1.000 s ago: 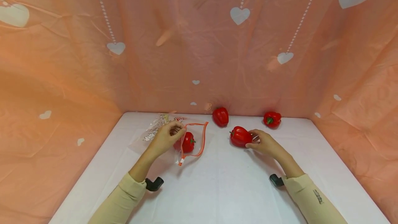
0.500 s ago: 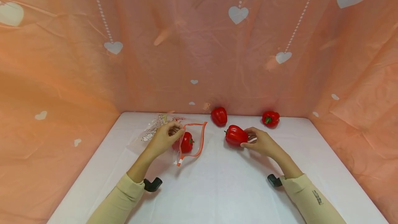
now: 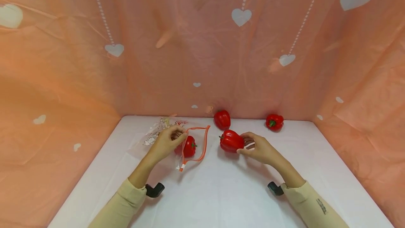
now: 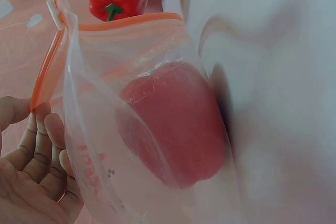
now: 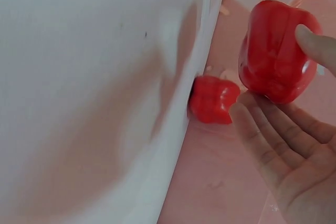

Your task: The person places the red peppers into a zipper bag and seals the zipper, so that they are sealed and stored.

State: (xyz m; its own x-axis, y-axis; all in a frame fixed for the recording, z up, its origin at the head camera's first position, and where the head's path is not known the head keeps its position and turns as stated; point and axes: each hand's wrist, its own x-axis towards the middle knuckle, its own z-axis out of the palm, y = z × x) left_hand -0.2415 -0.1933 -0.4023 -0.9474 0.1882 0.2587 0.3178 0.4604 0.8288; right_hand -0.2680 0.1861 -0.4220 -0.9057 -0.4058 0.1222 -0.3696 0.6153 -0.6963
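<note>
My left hand (image 3: 169, 139) pinches the orange-edged rim of a clear zip bag (image 4: 89, 108) between thumb and fingers, and the bag's mouth gapes toward the right. Inside the bag lies one red bell pepper (image 4: 173, 124), its green stem facing the opening in the head view. My right hand (image 3: 260, 148) grips a second red bell pepper (image 5: 278, 51) by its blunt end, thumb on one side and fingers on the other. That pepper is just off the table, apart from the bag, with its stem pointing left toward the mouth.
Two more red bell peppers lie at the back: one pepper (image 3: 222, 119) behind the held one, another pepper (image 3: 274, 122) farther right. A white-covered table (image 3: 215, 192) ends at an orange curtain (image 3: 202, 62) with white hearts. A black wrist mount (image 3: 155, 190) sits below the left hand.
My right hand has carried its pepper leftward, closer to the bag's mouth. The left hand keeps its hold on the bag rim, nearly still.
</note>
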